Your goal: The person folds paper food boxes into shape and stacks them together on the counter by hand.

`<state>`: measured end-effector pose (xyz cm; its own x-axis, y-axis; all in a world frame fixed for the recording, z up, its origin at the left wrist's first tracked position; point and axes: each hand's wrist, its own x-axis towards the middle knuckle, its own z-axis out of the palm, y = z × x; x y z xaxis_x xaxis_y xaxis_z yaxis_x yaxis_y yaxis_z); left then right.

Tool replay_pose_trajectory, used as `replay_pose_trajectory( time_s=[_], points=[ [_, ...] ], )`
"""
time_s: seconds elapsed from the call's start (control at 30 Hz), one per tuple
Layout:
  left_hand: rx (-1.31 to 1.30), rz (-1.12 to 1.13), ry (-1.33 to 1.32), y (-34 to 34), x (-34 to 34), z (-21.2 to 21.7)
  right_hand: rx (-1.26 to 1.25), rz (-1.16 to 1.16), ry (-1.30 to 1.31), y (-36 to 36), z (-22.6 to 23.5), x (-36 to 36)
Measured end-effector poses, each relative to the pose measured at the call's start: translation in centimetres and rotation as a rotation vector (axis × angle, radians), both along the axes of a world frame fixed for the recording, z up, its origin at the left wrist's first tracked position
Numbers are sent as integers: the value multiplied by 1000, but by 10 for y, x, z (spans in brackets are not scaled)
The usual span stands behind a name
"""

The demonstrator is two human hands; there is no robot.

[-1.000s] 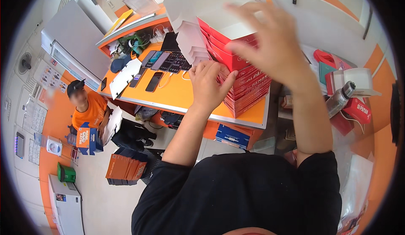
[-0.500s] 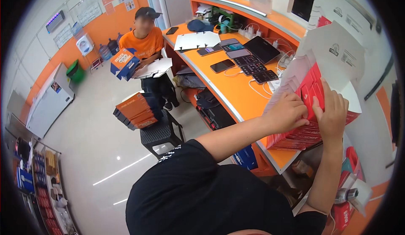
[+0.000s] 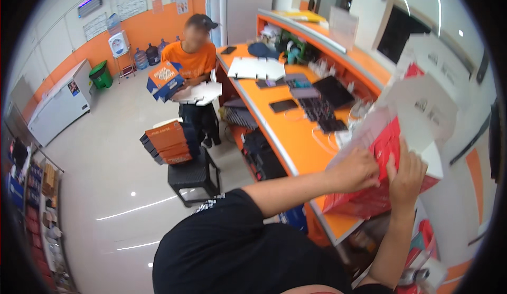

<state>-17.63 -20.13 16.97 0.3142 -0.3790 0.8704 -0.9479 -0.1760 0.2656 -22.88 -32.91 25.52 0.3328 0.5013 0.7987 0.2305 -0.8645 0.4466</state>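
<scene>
Several red-and-white cardboard cartons (image 3: 346,201) stand nested in a stack at the near end of the orange counter, their tall white lids (image 3: 417,101) raised behind. My left hand (image 3: 358,171) has its fingers curled at the red front panel of the foremost carton. Beside it, my right hand (image 3: 405,175) grips the same red panel, thumb on the left and fingers pointing up along it. The fingertips of both hands are partly blurred, and part of the panel is hidden behind them.
Phones, a black tablet (image 3: 334,92) and charging cables lie along the orange counter (image 3: 301,154). Left of it, a black stool (image 3: 193,175) carries orange-and-blue cartons (image 3: 171,143). A co-worker in an orange shirt (image 3: 198,62) holds another such carton (image 3: 165,80). Shelves (image 3: 47,215) stand far left.
The whole view has shifted slightly, so the counter and cartons sit lower and further left. Both hands stay on the red carton, the left fingers more tightly curled.
</scene>
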Motion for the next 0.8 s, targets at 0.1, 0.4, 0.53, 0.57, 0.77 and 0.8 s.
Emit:
replay_pose_trajectory(
  time_s=[0.1, 0.4, 0.53, 0.57, 0.77, 0.8],
  points=[
    [-34, -47, 40, -7, -6, -1, -17, -46, 11, -9, -2, -4],
    [23, 9, 79, -1, -15, -8, 79, -222, 77, -5, -22, -32],
    [-5, -77, 64, -4, -14, -6, 27, -124, -3, -20, -27, -22],
    [2, -70, 87, -2, -14, -5, 15, -99, -6, -22, -28, -22],
    [-12, -101, 30, -9, -6, -7, -17, -72, -68, -24, -28, -13],
    [-40, -82, 10, -9, -4, -7, -1, -76, -65, -21, -29, -12]
  ],
)
